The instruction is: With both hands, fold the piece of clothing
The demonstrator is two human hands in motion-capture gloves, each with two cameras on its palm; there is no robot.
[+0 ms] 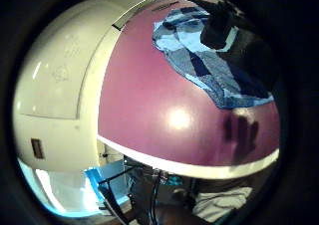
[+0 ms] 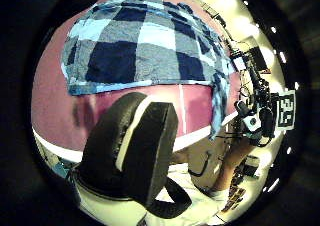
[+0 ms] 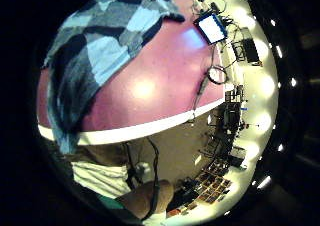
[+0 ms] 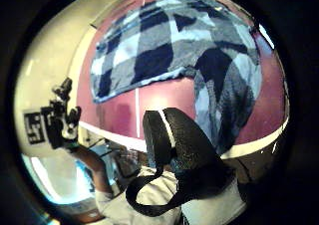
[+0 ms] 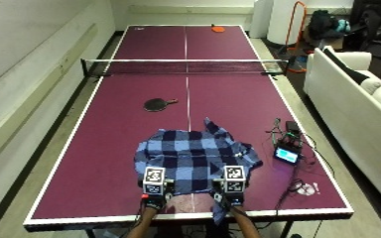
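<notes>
A blue and navy plaid shirt (image 5: 194, 158) lies spread on the purple table-tennis table (image 5: 111, 148), close to its near edge. One part of the shirt hangs over that edge by my right hand (image 5: 232, 196). My left hand (image 5: 154, 196) hovers at the shirt's near hem, left of centre, and its thumb (image 2: 135, 151) is clear of the shirt (image 2: 145, 41). Its spread-finger shadow falls on bare table beside the shirt (image 1: 209, 70). My right hand's thumb (image 4: 182, 145) stands free in front of the hanging part of the shirt (image 4: 224, 100). Neither hand holds the cloth.
A dark paddle (image 5: 158, 104) lies beyond the shirt, and the net (image 5: 185, 67) spans mid-table. A small device with a lit screen (image 5: 287, 154) and its cables (image 5: 302, 188) sit at the right edge. A white sofa (image 5: 355, 94) stands to the right of the table.
</notes>
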